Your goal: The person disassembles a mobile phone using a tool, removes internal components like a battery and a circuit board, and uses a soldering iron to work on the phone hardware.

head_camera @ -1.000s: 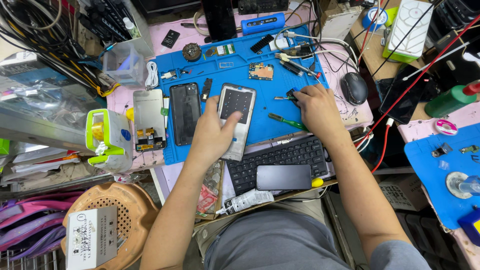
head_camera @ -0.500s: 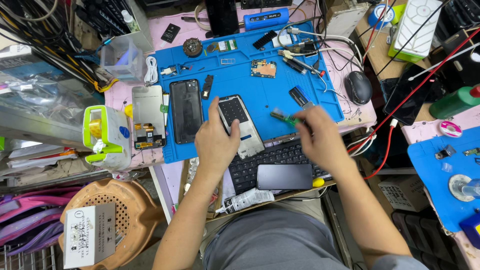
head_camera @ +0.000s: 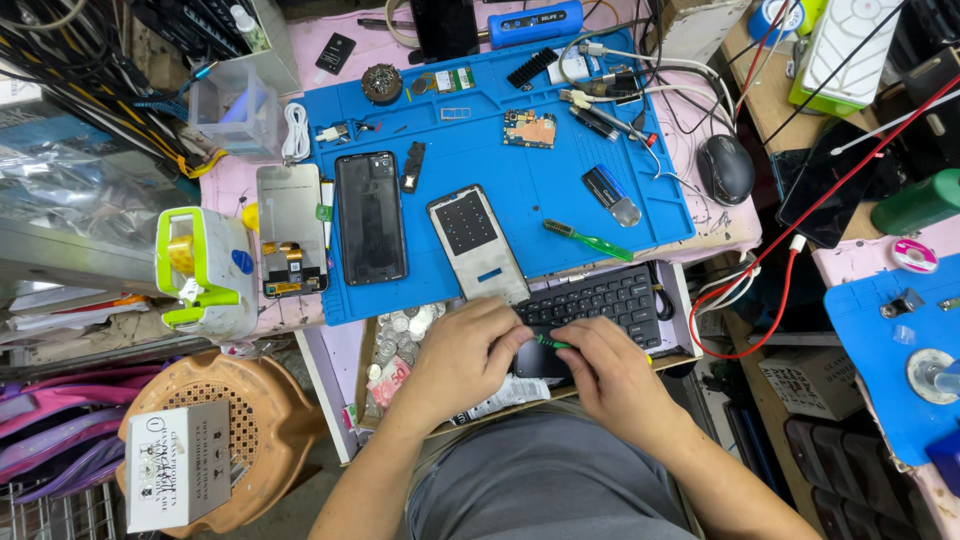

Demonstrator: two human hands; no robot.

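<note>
Pinching a thin green tool (head_camera: 549, 342) with the right hand (head_camera: 610, 378), fingertips pressed together on its handle, low centre of the frame; closed over a dark flat device (head_camera: 535, 362) with the left hand (head_camera: 470, 352), thumb and fingers clamped on its edge just below the black keyboard (head_camera: 600, 300). Cannot tell what exactly the tool tip touches, since the knuckles hide it. Best done, by judgement, with the device braced firm against the drawer edge, tool kept shallow and slid along the seam rather than levered hard, wrists low and steady. Worth minding: coins (head_camera: 405, 330) loose just left of the left hand, easy to scatter. Higher up, on the blue mat (head_camera: 500, 165): a phone frame (head_camera: 478, 244), a dark phone (head_camera: 370, 218), a green toothbrush (head_camera: 588, 240), a small circuit board (head_camera: 529, 129), well apart from both hands
</note>
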